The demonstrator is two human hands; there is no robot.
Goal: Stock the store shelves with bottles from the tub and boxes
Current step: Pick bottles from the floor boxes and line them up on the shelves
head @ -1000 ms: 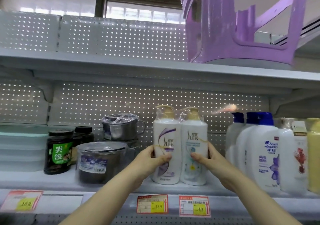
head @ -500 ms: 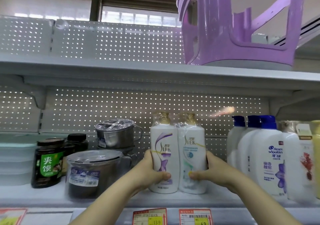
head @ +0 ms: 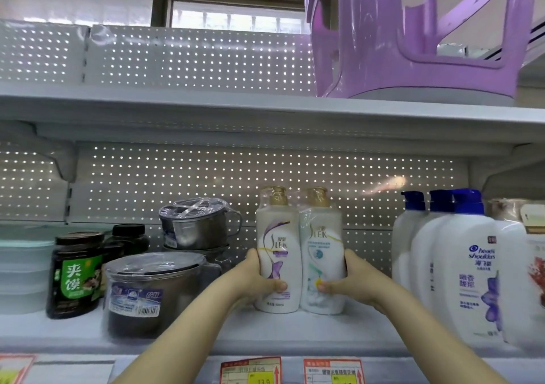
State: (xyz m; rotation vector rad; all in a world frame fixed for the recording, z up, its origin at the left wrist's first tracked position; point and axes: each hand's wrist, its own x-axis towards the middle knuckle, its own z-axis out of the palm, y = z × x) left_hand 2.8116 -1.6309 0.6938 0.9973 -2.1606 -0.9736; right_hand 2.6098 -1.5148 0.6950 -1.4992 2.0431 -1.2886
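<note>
twin bottles [head: 299,253] on the shelf [head: 295,333] — pots [head: 159,289] left, pump bottles [head: 460,265] right.

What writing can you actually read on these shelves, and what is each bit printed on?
"SLEK": on the twin-pack bottles held between the left hand and right hand.
"head & shoulders": on the blue-capped bottle.
"夹馍": green label of the dark jar.
"13.9": left price tag on the shelf edge.
Too blurred or small: the pot's label, the right price tag, all fine print.

Wrapped white bottle pair [head: 299,253], upright, on shelf [head: 295,329]
</note>
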